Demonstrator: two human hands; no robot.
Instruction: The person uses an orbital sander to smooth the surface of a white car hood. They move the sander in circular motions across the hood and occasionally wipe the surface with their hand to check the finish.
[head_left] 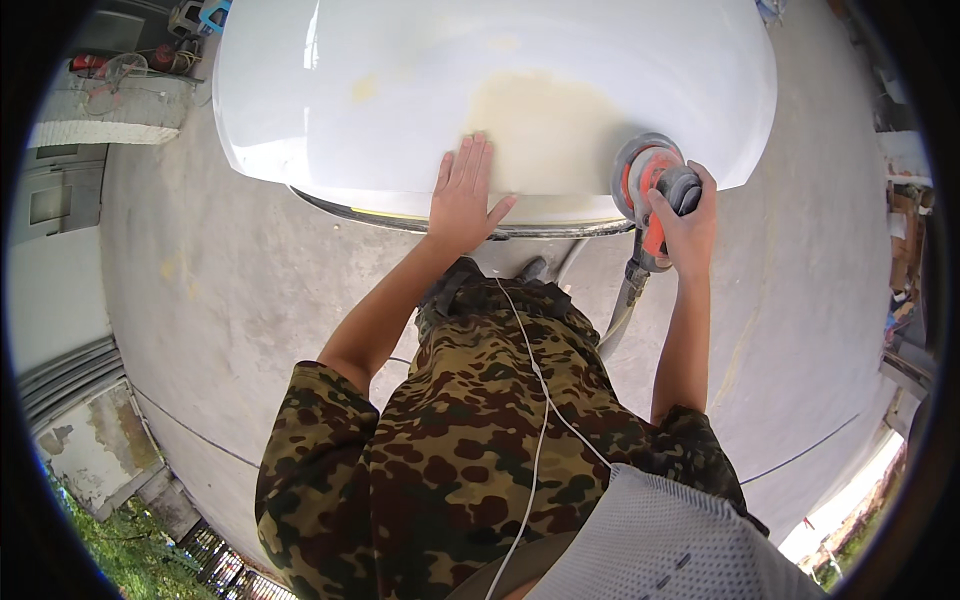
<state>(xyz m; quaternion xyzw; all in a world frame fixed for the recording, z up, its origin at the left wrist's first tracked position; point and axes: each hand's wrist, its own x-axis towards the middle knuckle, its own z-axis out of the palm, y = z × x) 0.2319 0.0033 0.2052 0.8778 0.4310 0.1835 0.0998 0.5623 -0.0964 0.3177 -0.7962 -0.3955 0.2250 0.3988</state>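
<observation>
A white curved car panel (400, 90), which looks like a hood, spans the top of the head view, with a yellowish-beige patch (545, 115) near its middle. My left hand (465, 195) lies flat on the panel close to its near edge, left of the patch, fingers stretched out. My right hand (692, 225) is wrapped round an orange and black orbital sander (660, 185). The sander's round pad is tilted and sits at the right of the patch; whether it touches the panel I cannot tell. A dark hose (632, 285) runs down from the sander.
A thin white cable (540, 440) hangs down over my camouflage shirt. Grey concrete floor (240, 290) surrounds me, with a dark cord (195, 432) across it at the left. A low ledge (110, 110) stands at far left; cardboard (905, 235) and clutter line the right side.
</observation>
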